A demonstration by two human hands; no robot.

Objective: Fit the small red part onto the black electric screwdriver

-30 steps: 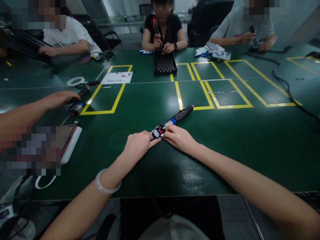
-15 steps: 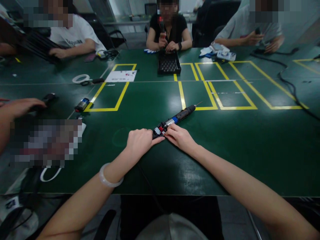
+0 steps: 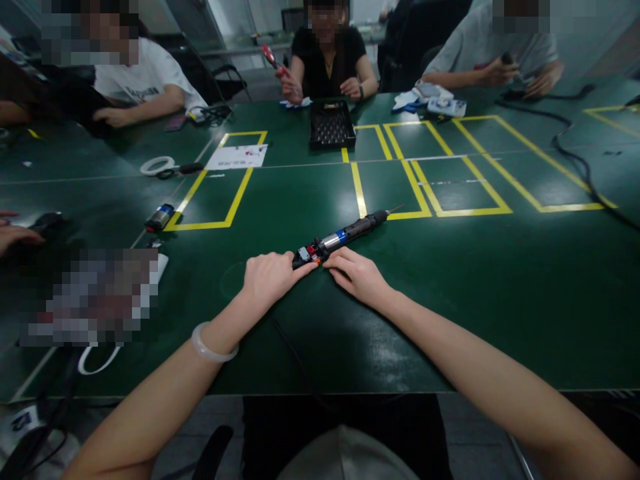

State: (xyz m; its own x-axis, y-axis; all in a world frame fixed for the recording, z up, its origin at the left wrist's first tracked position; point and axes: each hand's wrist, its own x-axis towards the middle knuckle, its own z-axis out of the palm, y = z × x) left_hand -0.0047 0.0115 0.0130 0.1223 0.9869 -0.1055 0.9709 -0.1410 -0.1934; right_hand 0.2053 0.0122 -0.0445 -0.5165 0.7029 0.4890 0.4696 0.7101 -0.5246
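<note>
The tool (image 3: pixel 344 238) lies near the middle of the view, on the green counter (image 3: pixel 500 293), its thin tip pointing to two o'clock. Its rear end is hidden, because the left hand (image 3: pixel 269 279) is wrapped around it with its grip narrow, at eight o'clock of the tool. The right hand (image 3: pixel 361 275), at four o'clock of the tool, has its fingertips bunched just beside a small orange part (image 3: pixel 319 261); whether this grip holds something, I cannot tell. A dark cable (image 3: pixel 293 350) is partly covered by the left arm, toward seven o'clock. At nine o'clock, pixel blocks hide most of a white-edged object (image 3: pixel 162 269). The contents of the black tray (image 3: pixel 332 145), at twelve o'clock, are difficult to distinguish.

I can read no brand on the tool. The white card (image 3: pixel 237 157) at ten o'clock bears writing too blurred to read; the dark letters on a co-worker's white shirt (image 3: pixel 150 79), at ten to eleven o'clock, are likewise unclear.
</note>
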